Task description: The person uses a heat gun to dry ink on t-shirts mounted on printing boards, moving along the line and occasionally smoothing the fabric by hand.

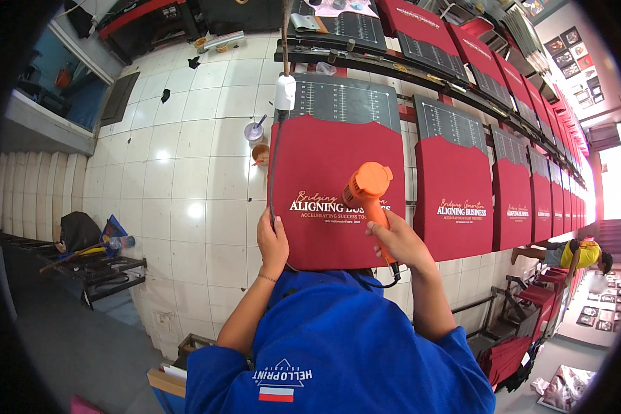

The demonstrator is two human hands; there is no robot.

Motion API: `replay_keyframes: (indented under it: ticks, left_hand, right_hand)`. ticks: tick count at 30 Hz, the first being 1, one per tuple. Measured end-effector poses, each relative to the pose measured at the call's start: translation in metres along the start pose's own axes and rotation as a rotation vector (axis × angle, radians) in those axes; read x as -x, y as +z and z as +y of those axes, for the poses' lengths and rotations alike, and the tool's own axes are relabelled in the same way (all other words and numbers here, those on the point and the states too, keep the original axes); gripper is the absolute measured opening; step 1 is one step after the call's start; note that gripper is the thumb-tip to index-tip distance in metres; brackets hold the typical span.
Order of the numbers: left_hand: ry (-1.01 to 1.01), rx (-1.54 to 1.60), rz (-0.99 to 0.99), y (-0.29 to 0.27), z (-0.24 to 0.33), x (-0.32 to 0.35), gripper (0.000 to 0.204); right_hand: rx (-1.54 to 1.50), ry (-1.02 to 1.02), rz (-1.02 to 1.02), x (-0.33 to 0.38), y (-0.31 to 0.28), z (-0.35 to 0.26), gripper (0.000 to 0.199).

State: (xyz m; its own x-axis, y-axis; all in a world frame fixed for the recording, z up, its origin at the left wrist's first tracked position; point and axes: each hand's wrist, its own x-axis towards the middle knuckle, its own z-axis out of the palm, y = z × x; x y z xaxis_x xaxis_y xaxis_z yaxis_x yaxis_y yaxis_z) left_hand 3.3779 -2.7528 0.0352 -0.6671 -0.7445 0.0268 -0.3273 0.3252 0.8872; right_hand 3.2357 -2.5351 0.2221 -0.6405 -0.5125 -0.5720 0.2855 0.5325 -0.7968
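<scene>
In my right hand (399, 240) is an orange hair dryer (372, 181), its handle wrapped by my fingers. Its wide head is over the right part of light printed lettering on a dark red shirt (331, 155). That shirt lies flat over a dark printing board (345, 100) with white ruled marks at its far end. My left hand (273, 241) closes on the board's near left edge, thumb on top, with the other fingers partly hidden. A dark cord (274, 165) runs along this edge from a white plug connector (285, 92) to my left hand.
More boards with red shirts, such as the neighbouring shirt (454, 193), stretch away to the right. A dark rail (386, 62) crosses beyond them. Small paint cups (254, 134) are left of the board. A person in a yellow top (578, 255) is at far right; a black metal rack (110, 272) stands at left.
</scene>
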Motion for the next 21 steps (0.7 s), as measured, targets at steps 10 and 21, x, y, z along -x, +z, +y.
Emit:
replay_keyframes:
  ticks: [10,21]
  left_hand:
    - [-0.122,-0.025,-0.072,-0.009,0.003,0.025,0.027]
    - [-0.118,0.008,-0.094,-0.006,0.003,0.033,0.023]
  right_hand:
    - [0.037,0.041,-0.071,0.005,-0.028,0.009,0.028]
    - [-0.077,-0.044,-0.113,0.003,-0.041,0.019,0.033]
